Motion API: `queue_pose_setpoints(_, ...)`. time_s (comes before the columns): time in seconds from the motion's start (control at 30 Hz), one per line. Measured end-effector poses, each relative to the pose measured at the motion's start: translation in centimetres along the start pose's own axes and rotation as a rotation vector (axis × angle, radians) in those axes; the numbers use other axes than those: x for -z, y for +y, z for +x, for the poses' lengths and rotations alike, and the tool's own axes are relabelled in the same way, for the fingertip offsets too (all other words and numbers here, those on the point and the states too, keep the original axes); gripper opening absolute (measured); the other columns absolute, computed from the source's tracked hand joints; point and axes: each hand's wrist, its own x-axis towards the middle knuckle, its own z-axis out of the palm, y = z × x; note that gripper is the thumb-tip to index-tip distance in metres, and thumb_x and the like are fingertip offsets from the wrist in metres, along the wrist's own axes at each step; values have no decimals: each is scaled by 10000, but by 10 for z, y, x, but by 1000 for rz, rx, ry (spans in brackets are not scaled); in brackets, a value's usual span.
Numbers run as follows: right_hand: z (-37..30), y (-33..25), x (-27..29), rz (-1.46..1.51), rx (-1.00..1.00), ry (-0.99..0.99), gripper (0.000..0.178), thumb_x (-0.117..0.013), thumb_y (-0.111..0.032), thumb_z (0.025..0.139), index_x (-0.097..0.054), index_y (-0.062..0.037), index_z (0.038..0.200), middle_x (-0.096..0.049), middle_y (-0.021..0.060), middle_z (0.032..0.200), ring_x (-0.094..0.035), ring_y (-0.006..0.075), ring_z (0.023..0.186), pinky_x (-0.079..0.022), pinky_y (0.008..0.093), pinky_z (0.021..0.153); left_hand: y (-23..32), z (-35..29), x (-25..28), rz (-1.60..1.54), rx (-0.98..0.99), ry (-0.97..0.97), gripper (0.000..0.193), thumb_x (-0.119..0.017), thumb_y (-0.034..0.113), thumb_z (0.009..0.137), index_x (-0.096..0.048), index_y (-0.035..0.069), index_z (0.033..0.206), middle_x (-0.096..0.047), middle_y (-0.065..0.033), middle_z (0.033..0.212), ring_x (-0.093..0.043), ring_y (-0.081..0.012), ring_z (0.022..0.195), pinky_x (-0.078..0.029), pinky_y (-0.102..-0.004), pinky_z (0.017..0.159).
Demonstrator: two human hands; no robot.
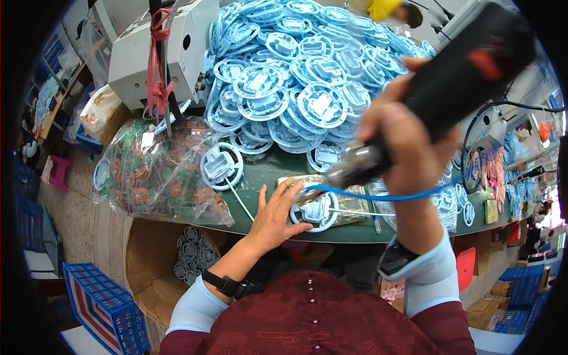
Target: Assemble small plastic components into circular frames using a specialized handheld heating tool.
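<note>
My right hand [408, 136] grips a black power screwdriver [467, 77], slanted down to the left and slightly blurred. Its metal nose [349, 168] points at a round light-blue plastic part [319, 213] on the table edge; whether the tip touches a screw is too small to tell. My left hand [275, 216] lies with fingers spread against the left side of that part, thumb and forefinger at its rim. A white stick-like piece runs from the part to the right. Left of my left hand lies a similar round part [222, 167], also with a white stick.
A tall heap of light-blue ring parts [284, 83] covers the green table [236, 210]. Loose screws [254, 168] lie before it. At left are a clear bag of red and green pieces [160, 171] and a grey machine [165, 56]. A blue hose [402, 196] crosses beneath my right hand.
</note>
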Motion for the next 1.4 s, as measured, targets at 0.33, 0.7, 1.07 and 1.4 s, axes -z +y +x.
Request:
queue_pose_setpoints(0.33,-13,4,34,-280,45,74,436,-586,39,813,-435,72,1220,-552,72,781,-597,141,623,-488,269,589,25,25,5,170,-135,-100,931,-845,445,595,-449,33,1330,-439,-116,1385,-335,-314,1363,-203,-650,1046)
queue_pose_setpoints(0.7,-18,19,31,-174,-33,159,382,-612,46,785,-467,56,1138,-562,70,786,-586,122,603,-500,260,558,34,25,8,148,-88,-140,816,-874,371,570,-535,25,1227,-465,-152,1341,-382,-323,1335,-206,-620,1058)
queue_pose_setpoints(1.07,0,-28,39,-179,63,83,446,-581,-14,815,-449,78,1231,-552,69,780,-587,139,602,-483,263,571,33,24,0,170,-85,-4,926,-869,316,585,-440,9,1346,-413,-228,1339,-421,-373,1252,-267,-565,1067)
queue_pose_setpoints(1.4,-26,-4,29,-237,17,46,438,-584,34,814,-443,70,1227,-556,83,778,-601,143,620,-495,271,574,35,25,-3,131,-55,50,886,-874,278,563,-489,18,1318,-459,-177,1188,-437,-392,1204,-328,-501,1029)
